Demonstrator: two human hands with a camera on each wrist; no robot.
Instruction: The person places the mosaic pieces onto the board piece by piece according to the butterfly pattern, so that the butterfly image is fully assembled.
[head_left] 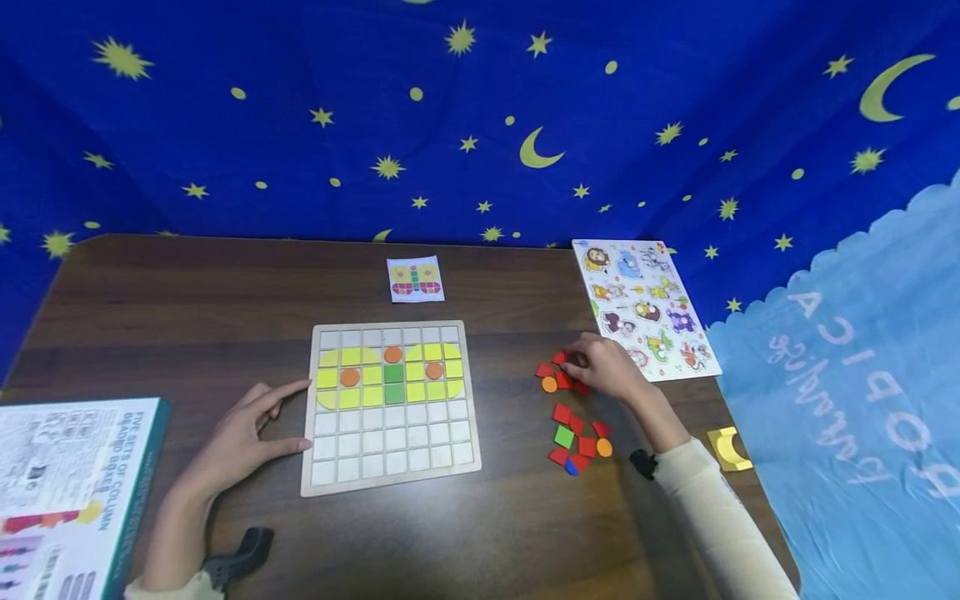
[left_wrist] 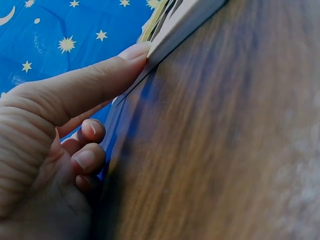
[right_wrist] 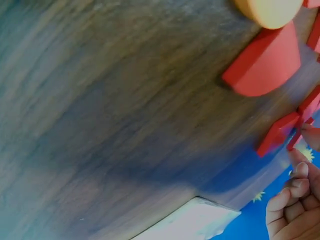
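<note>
On the table (head_left: 525, 533), the board (head_left: 394, 444) lies right of the left hand (head_left: 243, 433), touching its fingertips, with tiles on its far half. The box (head_left: 67, 500) lies left of that hand. Loose tiles (head_left: 562, 414) lie at the right hand's (head_left: 609, 367) fingertips and nearer the person. The puzzle (head_left: 648, 310) lies beyond that hand; the card (head_left: 416, 279) lies behind the board, between and beyond both hands.

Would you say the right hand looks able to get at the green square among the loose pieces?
Probably yes: the loose green square lies uncovered near the right hand, though that hand seems to pinch a red piece.
</note>
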